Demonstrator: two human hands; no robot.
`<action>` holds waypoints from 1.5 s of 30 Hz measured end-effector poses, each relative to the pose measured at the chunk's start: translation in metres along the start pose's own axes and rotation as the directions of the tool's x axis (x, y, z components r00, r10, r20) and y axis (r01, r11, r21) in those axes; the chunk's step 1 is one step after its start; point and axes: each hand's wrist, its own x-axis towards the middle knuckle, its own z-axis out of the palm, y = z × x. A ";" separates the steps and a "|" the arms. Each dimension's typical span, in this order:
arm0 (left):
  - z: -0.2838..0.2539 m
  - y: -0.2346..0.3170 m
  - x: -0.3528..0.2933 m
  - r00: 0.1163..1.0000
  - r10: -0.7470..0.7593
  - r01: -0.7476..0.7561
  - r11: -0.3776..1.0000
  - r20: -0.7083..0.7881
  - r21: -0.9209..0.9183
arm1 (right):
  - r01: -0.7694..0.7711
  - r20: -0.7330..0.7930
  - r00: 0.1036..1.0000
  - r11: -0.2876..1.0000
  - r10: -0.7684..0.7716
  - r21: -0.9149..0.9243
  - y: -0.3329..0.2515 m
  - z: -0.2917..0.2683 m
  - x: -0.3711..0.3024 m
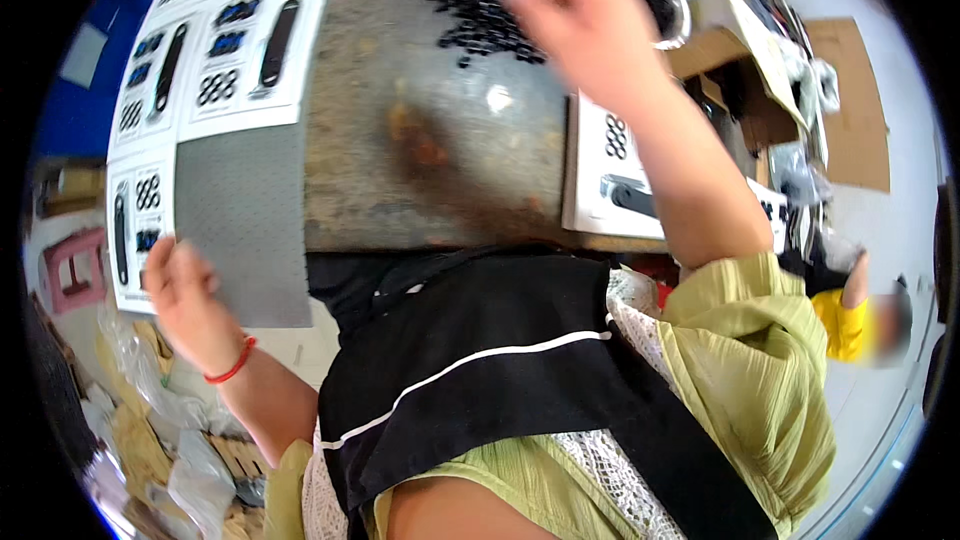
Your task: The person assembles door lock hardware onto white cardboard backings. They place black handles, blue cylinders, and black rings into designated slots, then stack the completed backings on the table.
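My right hand (590, 25) is over a pile of small shiny black pieces (480, 10) at the far middle of the table. Its thumb and forefinger are apart, with no held thing visible between them. Blurred by motion, my left hand (190, 305) is at the lower edge of a white card (125, 290), and its fingertips overlap that card. Whether it pinches anything does not show. Like the neighbouring white sheets (240, 115), this card bears a long black strip, small blue-and-black clusters and black ring shapes.
A grey mat (240, 210) lies beside the cards on the worn table (350, 170). A metal bowl (683, 20) of black pieces stands behind my right hand. More white cards (600, 190) are stacked under my right forearm. Beyond are a cardboard box (740, 60), a pink stool (75, 270) and another person in yellow (840, 325).
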 end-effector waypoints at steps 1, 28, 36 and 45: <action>0.047 0.015 -0.032 0.981 -0.008 -0.001 0.999 0.195 0.046 | -0.111 -0.085 0.990 0.994 0.109 -0.015 0.031 -0.046 -0.032; 0.278 -0.003 -0.157 0.202 -0.399 0.209 0.910 0.894 0.359 | -0.787 -0.226 0.291 0.366 0.930 0.496 0.125 -0.099 -0.287; 0.254 0.005 -0.155 0.272 -0.384 0.315 0.902 0.883 0.295 | -0.730 -0.157 0.411 0.427 0.898 0.534 0.114 -0.110 -0.263; 0.174 0.020 -0.137 0.558 -0.330 0.409 0.908 0.761 0.093 | -0.627 0.125 0.685 0.494 0.717 0.602 0.080 -0.077 -0.160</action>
